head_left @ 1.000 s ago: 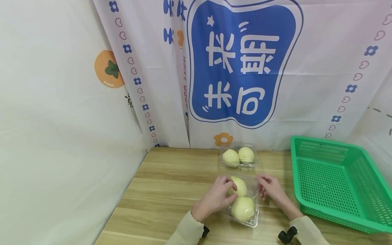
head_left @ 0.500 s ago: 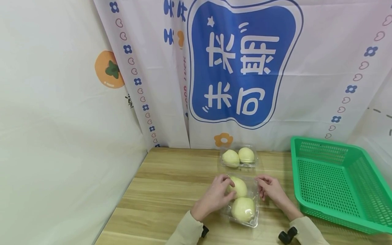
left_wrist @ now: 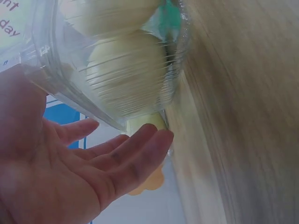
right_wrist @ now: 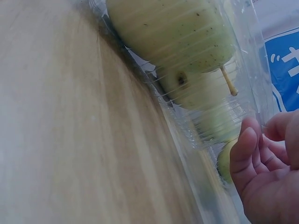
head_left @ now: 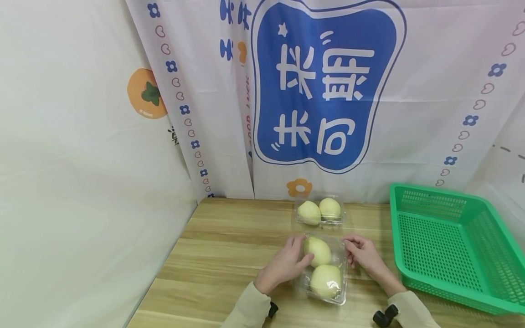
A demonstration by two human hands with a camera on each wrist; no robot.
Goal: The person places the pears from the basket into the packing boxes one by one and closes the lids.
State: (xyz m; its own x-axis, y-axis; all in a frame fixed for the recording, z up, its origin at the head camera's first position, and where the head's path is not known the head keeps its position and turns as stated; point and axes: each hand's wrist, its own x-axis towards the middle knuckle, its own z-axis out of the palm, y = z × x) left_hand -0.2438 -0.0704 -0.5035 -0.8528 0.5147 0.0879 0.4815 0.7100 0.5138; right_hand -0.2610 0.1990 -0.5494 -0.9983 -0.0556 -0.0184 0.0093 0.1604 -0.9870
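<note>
From the head view, my left hand (head_left: 283, 266) and right hand (head_left: 365, 256) are flanking the clear pear box (head_left: 325, 269) on the bench (head_left: 221, 255). Left wrist: my grip is lying flat, fingers (left_wrist: 135, 149) straight against the box (left_wrist: 112, 70) (blurred). Right wrist: loosely curled fingers (right_wrist: 247, 149) are touching the box wall (right_wrist: 233, 107), clamping nothing.

Green mesh basket (head_left: 451, 241) sits at the right of the frame on a wooden table (head_left: 221, 255). Behind it there's a cartoon-print curtain (head_left: 324, 86), and a second pear clamshell (head_left: 320, 210) rests top center.
</note>
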